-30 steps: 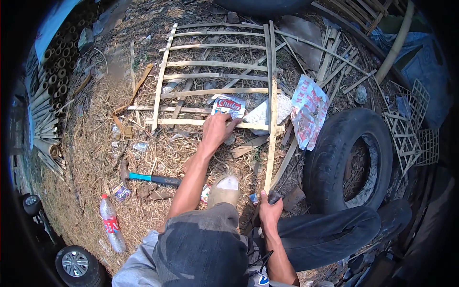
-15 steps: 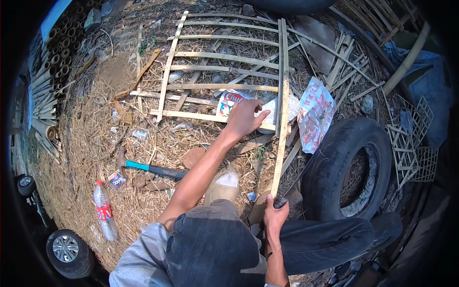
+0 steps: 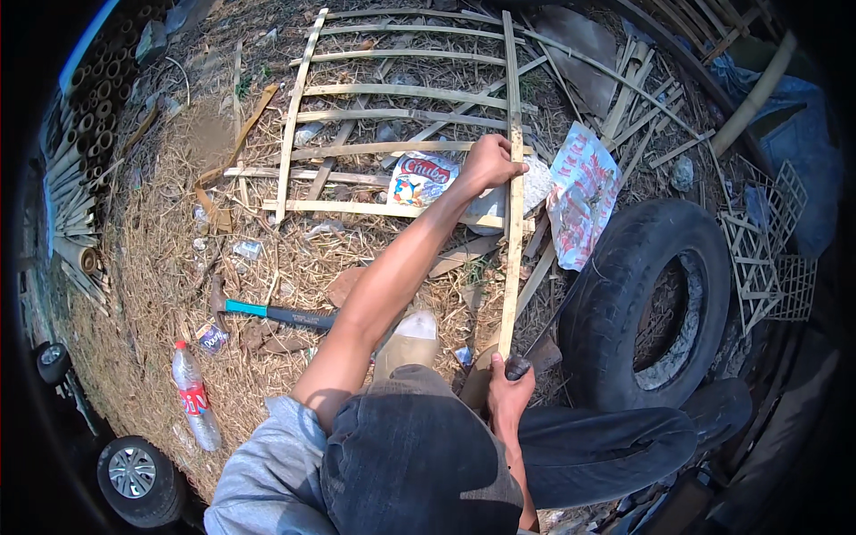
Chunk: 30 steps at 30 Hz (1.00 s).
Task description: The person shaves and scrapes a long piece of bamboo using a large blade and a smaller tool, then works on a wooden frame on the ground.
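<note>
A long pale bamboo strip [image 3: 511, 267] runs along the right side of a lattice frame [image 3: 406, 90] of thin bamboo slats lying on dry grass. My left hand [image 3: 489, 167] is closed at the frame's lower right corner, thumb and fingers pinching the strip. Close to my knees, my right hand [image 3: 510, 392] holds the strip's near end together with a dark-handled knife [image 3: 517, 366], whose thin blade points up toward the tyre. Beneath the frame's corner lie a pale stone [image 3: 536, 183] and a colourful snack packet [image 3: 423, 181].
At right stands a large tyre [image 3: 584, 330], with a white-and-red plastic bag [image 3: 581, 192] beside it. A teal-and-black hammer [image 3: 276, 314] and a plastic bottle [image 3: 195, 397] lie on the left. Stacked bamboo tubes [image 3: 94, 125] and small lattice panels [image 3: 758, 241] flank the area.
My left hand has moved right from above the lowest slats and closed on the strip. The two side-by-side strips at the frame's right now appear lined up as one. My right hand keeps its grip.
</note>
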### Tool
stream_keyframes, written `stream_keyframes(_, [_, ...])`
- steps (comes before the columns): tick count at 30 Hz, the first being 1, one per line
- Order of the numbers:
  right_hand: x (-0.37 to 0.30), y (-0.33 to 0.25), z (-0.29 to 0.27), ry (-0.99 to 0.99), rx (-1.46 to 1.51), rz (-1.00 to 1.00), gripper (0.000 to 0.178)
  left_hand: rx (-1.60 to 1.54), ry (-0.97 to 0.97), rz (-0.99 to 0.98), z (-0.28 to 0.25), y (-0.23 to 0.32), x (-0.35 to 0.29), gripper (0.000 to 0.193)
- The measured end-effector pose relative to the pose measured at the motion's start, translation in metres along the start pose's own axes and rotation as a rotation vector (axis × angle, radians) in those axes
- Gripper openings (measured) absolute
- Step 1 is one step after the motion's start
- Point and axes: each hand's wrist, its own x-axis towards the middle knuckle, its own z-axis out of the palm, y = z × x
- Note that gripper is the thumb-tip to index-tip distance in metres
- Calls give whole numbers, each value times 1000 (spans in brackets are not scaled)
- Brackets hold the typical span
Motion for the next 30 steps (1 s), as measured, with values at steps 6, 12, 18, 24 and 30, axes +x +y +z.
stream_keyframes(6, [1,-5,0,-63,88,126,24,-265,-107,-76,-1,-4,5,42])
stream_keyframes(12, [6,2,-3,-28,92,61,23,-119,23,-72,3,-1,0,48])
stream_keyframes(18, [0,-10,-3,-78,203,127,21,-39,62,-88,-2,-10,7,52])
stream_keyframes(24, [-2,-21,-2,-120,241,142,21,-35,22,-95,-2,1,-1,50])
stream_keyframes(30, [1,-17,-6,-100,234,167,24,57,49,-138,-3,7,-3,45])
